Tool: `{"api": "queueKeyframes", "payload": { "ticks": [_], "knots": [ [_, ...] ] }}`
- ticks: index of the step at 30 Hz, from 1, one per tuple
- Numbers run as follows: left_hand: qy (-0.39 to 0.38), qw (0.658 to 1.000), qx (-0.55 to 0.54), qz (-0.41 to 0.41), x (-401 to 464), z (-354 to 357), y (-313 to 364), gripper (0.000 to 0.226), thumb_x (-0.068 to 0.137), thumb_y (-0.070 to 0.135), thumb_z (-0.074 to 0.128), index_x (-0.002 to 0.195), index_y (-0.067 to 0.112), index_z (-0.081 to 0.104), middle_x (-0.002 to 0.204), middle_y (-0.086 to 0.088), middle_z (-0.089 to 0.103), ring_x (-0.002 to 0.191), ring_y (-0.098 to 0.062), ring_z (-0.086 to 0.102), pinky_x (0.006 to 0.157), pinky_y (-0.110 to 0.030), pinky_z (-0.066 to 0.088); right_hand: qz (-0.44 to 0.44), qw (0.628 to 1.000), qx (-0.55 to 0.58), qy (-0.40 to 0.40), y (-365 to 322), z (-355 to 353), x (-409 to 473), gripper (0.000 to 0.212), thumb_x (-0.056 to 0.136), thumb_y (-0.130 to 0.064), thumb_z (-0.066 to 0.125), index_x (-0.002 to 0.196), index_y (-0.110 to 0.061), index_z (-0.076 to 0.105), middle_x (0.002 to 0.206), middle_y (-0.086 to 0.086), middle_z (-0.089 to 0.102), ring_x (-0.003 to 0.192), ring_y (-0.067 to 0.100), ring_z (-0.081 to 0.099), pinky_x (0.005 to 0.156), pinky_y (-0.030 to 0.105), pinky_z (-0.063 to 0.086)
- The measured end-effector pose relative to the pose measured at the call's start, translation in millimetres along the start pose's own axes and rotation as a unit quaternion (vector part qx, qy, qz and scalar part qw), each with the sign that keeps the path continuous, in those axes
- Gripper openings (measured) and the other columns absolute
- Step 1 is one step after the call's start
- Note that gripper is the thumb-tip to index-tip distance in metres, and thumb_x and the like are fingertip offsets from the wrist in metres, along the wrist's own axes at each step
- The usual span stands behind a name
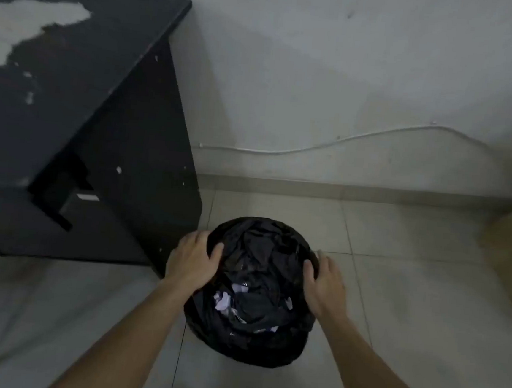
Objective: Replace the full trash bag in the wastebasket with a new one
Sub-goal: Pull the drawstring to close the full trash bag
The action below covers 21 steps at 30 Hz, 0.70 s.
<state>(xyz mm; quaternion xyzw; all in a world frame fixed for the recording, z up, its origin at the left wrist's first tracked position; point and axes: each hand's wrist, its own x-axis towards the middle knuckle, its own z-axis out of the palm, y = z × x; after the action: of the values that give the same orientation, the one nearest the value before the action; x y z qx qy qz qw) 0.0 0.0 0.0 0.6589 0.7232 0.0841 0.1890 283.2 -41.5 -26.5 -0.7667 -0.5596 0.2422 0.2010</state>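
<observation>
Two bare hands rest on the rim of a wastebasket that stands on the tiled floor [415,238], just right of a dark worktop [55,99] with worn pale patches. The left hand [191,261] lies spread on the rim's left side, the right hand [322,284] spread on its right; whether either grips the plastic is unclear. The black trash bag [252,289] covers the wastebasket completely, hiding its walls. Pale crumpled scraps [224,299] show inside, blurred. A white cable [346,141] runs along the far wall.
</observation>
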Motion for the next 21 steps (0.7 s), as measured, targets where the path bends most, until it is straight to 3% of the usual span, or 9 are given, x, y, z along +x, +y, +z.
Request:
{"api": "queueKeyframes", "payload": {
  "ticks": [2, 4, 6, 9, 11, 13, 15, 21],
  "knots": [
    [-0.003, 0.996, -0.055, -0.075, 10, 20, -16, 0.065, 0.102, 0.056, 0.026, 0.15, 0.013, 0.037, 0.152, -0.01, 0.041, 0.137, -0.028, 0.04, 0.109, -0.044, 0.037, 0.077, 0.994, 0.07, 0.014, 18, 18, 5, 0.067, 0.101, -0.059, 0.026, 0.154, -0.018, 0.029, 0.156, 0.006, 0.034, 0.143, 0.026, 0.032, 0.115, 0.047, 0.029],
    [-0.022, 0.983, -0.125, -0.13, 25, 36, -31, 0.067, 0.104, 0.054, 0.022, 0.149, 0.008, 0.039, 0.149, -0.016, 0.042, 0.134, -0.032, 0.042, 0.109, -0.043, 0.035, 0.119, 0.978, 0.173, 0.013, 34, 34, 13, 0.07, 0.099, -0.061, 0.023, 0.146, -0.014, 0.044, 0.146, 0.011, 0.046, 0.137, 0.03, 0.042, 0.112, 0.047, 0.035],
    [-0.044, 0.972, -0.173, -0.152, 33, 52, -45, 0.065, 0.106, 0.049, 0.02, 0.146, 0.004, 0.044, 0.147, -0.019, 0.045, 0.132, -0.034, 0.045, 0.107, -0.04, 0.034, 0.141, 0.949, 0.281, 0.003, 46, 51, 12, 0.068, 0.1, -0.061, 0.022, 0.134, -0.014, 0.057, 0.13, 0.005, 0.06, 0.124, 0.03, 0.055, 0.103, 0.041, 0.044],
    [-0.074, 0.95, -0.258, -0.161, 37, 63, -57, 0.053, 0.107, 0.045, 0.027, 0.132, 0.011, 0.058, 0.135, -0.015, 0.058, 0.111, -0.028, 0.056, 0.095, -0.035, 0.043, 0.152, 0.925, 0.349, -0.017, 58, 64, 4, 0.06, 0.103, -0.055, 0.029, 0.139, -0.016, 0.055, 0.131, 0.002, 0.061, 0.122, 0.025, 0.057, 0.104, 0.039, 0.044],
    [-0.083, 0.918, -0.345, -0.179, 32, 68, -60, 0.048, 0.106, 0.045, 0.035, 0.131, 0.012, 0.06, 0.128, -0.012, 0.062, 0.107, -0.026, 0.059, 0.095, -0.037, 0.047, 0.171, 0.902, 0.396, -0.033, 64, 68, -4, 0.052, 0.103, -0.053, 0.036, 0.131, -0.017, 0.061, 0.123, -0.002, 0.067, 0.113, 0.018, 0.064, 0.099, 0.039, 0.05],
    [-0.084, 0.883, -0.417, -0.199, 25, 69, -61, 0.048, 0.106, 0.044, 0.04, 0.139, 0.013, 0.056, 0.128, -0.01, 0.062, 0.108, -0.026, 0.06, 0.094, -0.037, 0.048, 0.169, 0.892, 0.416, -0.051, 65, 68, -12, 0.04, 0.102, -0.053, 0.041, 0.116, -0.026, 0.068, 0.104, -0.015, 0.074, 0.096, 0.004, 0.07, 0.083, 0.028, 0.054],
    [-0.084, 0.865, -0.451, -0.206, 22, 70, -59, 0.047, 0.106, 0.043, 0.042, 0.141, 0.014, 0.054, 0.126, -0.009, 0.063, 0.106, -0.025, 0.06, 0.089, -0.035, 0.048, 0.161, 0.894, 0.416, -0.05, 63, 64, -12, 0.033, 0.102, -0.052, 0.043, 0.107, -0.033, 0.07, 0.098, -0.019, 0.074, 0.087, -0.003, 0.07, 0.079, 0.022, 0.053],
    [-0.064, 0.836, -0.5, -0.216, 7, 82, -54, 0.044, 0.104, 0.045, 0.046, 0.136, 0.018, 0.057, 0.122, -0.006, 0.064, 0.104, -0.022, 0.063, 0.083, -0.032, 0.051, 0.158, 0.901, 0.402, -0.032, 61, 50, 12, 0.045, 0.105, -0.044, 0.041, 0.127, -0.013, 0.066, 0.097, -0.013, 0.07, 0.087, 0.005, 0.066, 0.066, 0.017, 0.052]
  ]
}}
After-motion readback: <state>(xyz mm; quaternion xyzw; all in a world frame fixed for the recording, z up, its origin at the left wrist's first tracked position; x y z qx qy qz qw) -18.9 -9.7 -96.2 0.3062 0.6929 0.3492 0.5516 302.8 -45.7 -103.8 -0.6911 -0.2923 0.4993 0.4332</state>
